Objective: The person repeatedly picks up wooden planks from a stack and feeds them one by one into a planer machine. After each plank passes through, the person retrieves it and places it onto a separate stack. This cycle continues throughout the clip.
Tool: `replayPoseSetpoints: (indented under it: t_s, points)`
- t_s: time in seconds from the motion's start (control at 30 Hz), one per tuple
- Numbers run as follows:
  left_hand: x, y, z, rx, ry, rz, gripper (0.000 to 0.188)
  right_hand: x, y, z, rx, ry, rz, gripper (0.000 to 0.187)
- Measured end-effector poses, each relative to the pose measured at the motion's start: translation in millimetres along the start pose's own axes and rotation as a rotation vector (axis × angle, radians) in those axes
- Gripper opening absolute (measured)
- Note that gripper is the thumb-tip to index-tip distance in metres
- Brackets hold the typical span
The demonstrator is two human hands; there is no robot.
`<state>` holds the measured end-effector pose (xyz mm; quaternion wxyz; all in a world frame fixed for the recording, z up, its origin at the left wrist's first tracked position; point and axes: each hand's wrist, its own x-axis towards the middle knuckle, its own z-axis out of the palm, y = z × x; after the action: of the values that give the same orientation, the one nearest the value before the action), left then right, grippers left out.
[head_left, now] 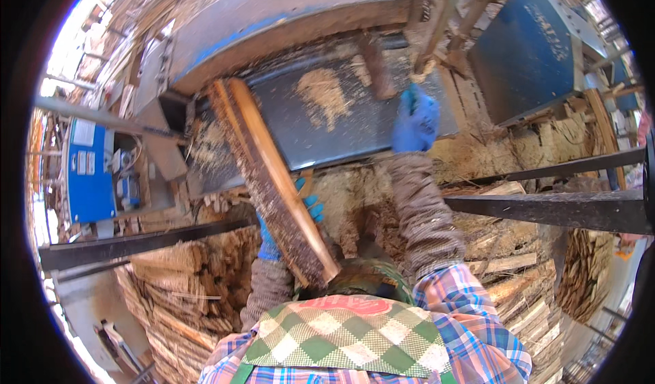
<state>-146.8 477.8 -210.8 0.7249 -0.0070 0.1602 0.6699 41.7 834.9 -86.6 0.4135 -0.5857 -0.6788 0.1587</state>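
Observation:
A long bark-edged wooden slab slants from the grey metal machine table back toward my body. My left hand, in a blue glove, grips its near half from beneath, and the fingertips show along its right side. My right hand, also gloved in blue, is closed over the right part of the table. A pale, frayed end of something shows just beyond that fist, but what the fingers hold is hidden. Sawdust lies in a heap on the table between the slab and my right hand.
A heavy rusty beam spans the table's far side, with a brown rod jutting toward me. Blue machine housings stand right and left. Dark metal bars flank me at both sides, above stacked wood slabs.

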Motion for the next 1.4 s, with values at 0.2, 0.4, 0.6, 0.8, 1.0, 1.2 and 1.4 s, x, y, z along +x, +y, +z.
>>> replayPoseSetpoints:
  t_s: [0.2, 0.4, 0.6, 0.8, 1.0, 1.2, 1.4]
  points:
    - [-12.1, 5.1, 129.2, 0.135, 0.231, 0.393, 0.091, -14.3, 1.2, -13.5, 0.135, -0.085, -0.105, 0.035]
    - [-60.8, 9.2, 144.2, 0.353, 0.567, 0.398, 0.072, -231.4, -45.3, -77.8, 0.881, -0.98, 0.265, 0.07]
    - [-55.6, 0.4, 146.0, 0.335, 0.322, 0.225, 0.095, -255.6, -57.4, -127.9, 0.728, -0.647, 0.321, 0.053]
    - [-26.5, 1.9, 146.1, 0.477, 0.251, 0.192, 0.105, -195.4, -26.9, -139.4, 0.76, -0.402, 0.299, 0.049]
    - [11.6, 10.4, 153.1, 0.491, 0.291, 0.209, 0.106, -140.4, -19.3, -143.4, 0.769, -0.492, 0.374, 0.047]
    - [24.8, 2.7, 155.5, 0.407, 0.36, 0.222, 0.102, -135.4, 18.9, -110.0, 0.653, -0.41, 0.285, 0.048]
    - [27.0, -2.0, 166.9, 0.474, 0.465, 0.241, 0.103, -65.0, 0.2, -49.1, 0.114, -0.123, -0.174, 0.041]
